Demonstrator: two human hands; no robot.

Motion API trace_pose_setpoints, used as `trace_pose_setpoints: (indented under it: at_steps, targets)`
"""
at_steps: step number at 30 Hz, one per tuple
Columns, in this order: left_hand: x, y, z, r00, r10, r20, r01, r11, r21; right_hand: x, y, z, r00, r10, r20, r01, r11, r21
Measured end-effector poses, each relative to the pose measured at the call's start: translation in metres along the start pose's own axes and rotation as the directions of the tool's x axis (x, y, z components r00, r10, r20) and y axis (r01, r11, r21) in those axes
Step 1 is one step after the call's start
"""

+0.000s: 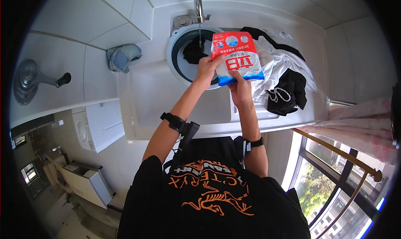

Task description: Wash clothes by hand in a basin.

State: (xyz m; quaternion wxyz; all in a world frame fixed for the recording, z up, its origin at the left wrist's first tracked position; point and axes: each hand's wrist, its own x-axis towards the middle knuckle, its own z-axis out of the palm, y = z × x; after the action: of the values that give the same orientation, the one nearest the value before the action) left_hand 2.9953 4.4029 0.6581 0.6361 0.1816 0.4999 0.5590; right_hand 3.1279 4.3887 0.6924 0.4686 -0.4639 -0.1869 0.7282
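Both my hands hold a red, white and blue plastic detergent bag [238, 58], over the right edge of a round grey-and-white basin [174, 61]. My left hand [208, 69] grips the bag's left side, the thumb on its front. My right hand [240, 87] holds the blue lower edge, thumb also in front. Printed writing on the bag appears upside down. Water runs from a chrome faucet [199, 8] into the basin, onto a dark cloth [192, 52]. Whether the bag is open cannot be told.
White garments [266, 60] and black clothing with a white drawstring [286, 94] lie right of the basin on the white laundry sink [156, 113]. A light-blue denim cloth [123, 57] lies at the left ledge. A curtain [360, 123] and window stand at the right.
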Motion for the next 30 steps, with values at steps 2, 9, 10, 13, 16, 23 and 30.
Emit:
trace_pose_setpoints:
  at_steps: [2,9,10,13,16,23,30]
  targets:
    - [0.015,0.005,-0.013,1.000,-0.021,-0.004,0.021,1.000,-0.014,0.006,-0.001,0.008,1.000,-0.020,0.018,0.020,1.000,-0.016]
    - [0.041,0.028,-0.029,1.000,-0.007,-0.003,0.007,1.000,-0.023,0.017,0.005,0.026,0.997,-0.060,0.038,0.063,0.994,-0.085]
    - [0.045,0.029,-0.029,1.000,-0.004,-0.013,0.003,1.000,-0.028,0.018,0.004,0.027,0.998,-0.058,0.037,0.061,0.994,-0.085]
    - [0.059,0.031,-0.029,1.000,-0.001,-0.006,0.001,1.000,-0.010,0.024,0.000,0.025,0.998,-0.050,0.038,0.054,0.992,-0.113]
    - [0.072,0.028,-0.023,0.999,0.035,-0.026,-0.035,0.999,-0.018,0.032,-0.001,0.020,0.997,-0.066,0.051,0.071,0.993,-0.095]
    - [0.100,0.011,-0.024,0.995,0.024,-0.101,-0.028,0.999,-0.044,0.036,-0.006,0.012,0.997,-0.058,0.042,0.064,0.988,-0.141]
    - [0.109,0.043,-0.077,0.982,-0.031,-0.185,0.014,0.996,-0.089,0.028,-0.030,-0.008,0.995,-0.095,-0.022,0.094,0.995,-0.031]
